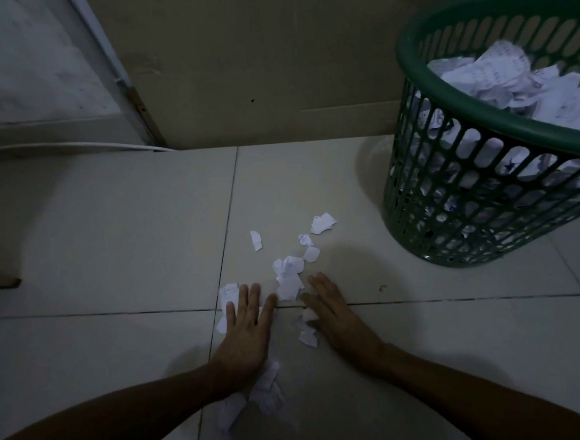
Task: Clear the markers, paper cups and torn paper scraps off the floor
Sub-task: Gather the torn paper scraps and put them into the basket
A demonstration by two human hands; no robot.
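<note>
Left hand [246, 321] and right hand [333, 314] flat, fingers straight, on floor [111, 232]. Torn paper scraps [287, 276] between and just beyond fingertips; basket [484, 172] beyond, right-hand side.

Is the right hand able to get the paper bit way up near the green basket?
Probably yes. The right hand lies flat on the floor, and only bare tile and a few small scraps sit between it and the scrap nearest the basket. The green basket stands off to the side.

Indoor room: tiled floor [111, 232], plain wall [270, 49], wastebasket [486, 206].
</note>
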